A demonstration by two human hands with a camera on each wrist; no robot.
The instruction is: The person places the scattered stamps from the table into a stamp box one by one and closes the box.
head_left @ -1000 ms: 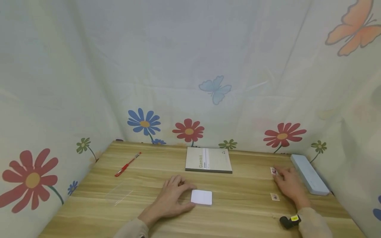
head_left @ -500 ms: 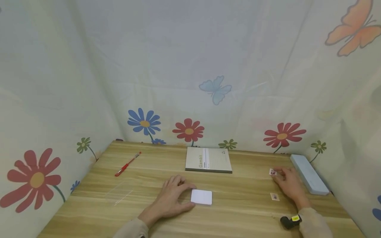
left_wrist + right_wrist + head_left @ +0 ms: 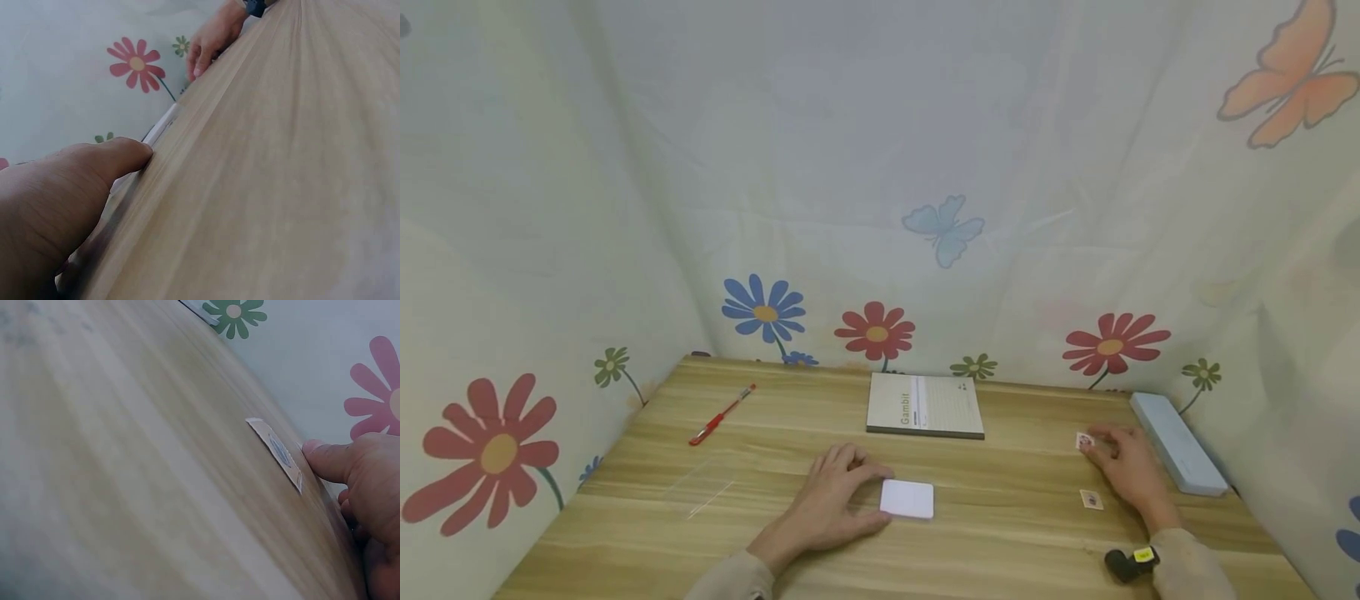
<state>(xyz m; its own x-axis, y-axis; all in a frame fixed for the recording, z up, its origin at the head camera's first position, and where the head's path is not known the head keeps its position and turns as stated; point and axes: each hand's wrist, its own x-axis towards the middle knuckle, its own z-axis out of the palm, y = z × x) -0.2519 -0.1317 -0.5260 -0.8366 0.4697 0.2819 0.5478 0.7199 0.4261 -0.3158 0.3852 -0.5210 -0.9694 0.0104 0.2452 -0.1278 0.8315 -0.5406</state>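
Note:
My left hand [image 3: 835, 500] rests on the wooden table, thumb and index finger at the two left corners of a small white pad with rounded corners [image 3: 907, 499]. In the left wrist view the thumb lies right at the edge of the pad [image 3: 164, 124]. My right hand [image 3: 1129, 467] pinches a small postage stamp with a red print [image 3: 1084, 442] by its right side, thumb and index finger close over the table. A second stamp [image 3: 1092, 500] lies flat nearer me; in the right wrist view, this stamp with its bluish print [image 3: 275, 450] shows beside the thumb.
Behind the pad lies a notebook [image 3: 925, 405] marked "Gambit". A red pen [image 3: 722, 414] and a clear plastic sheet [image 3: 700, 487] are on the left. Along the right edge sits a pale blue box [image 3: 1177, 443]. Flower-printed curtains [image 3: 820, 167] enclose the table.
My right hand has shifted slightly left and toward me, and the red-printed stamp has moved with it. My left hand and the white pad stay in place.

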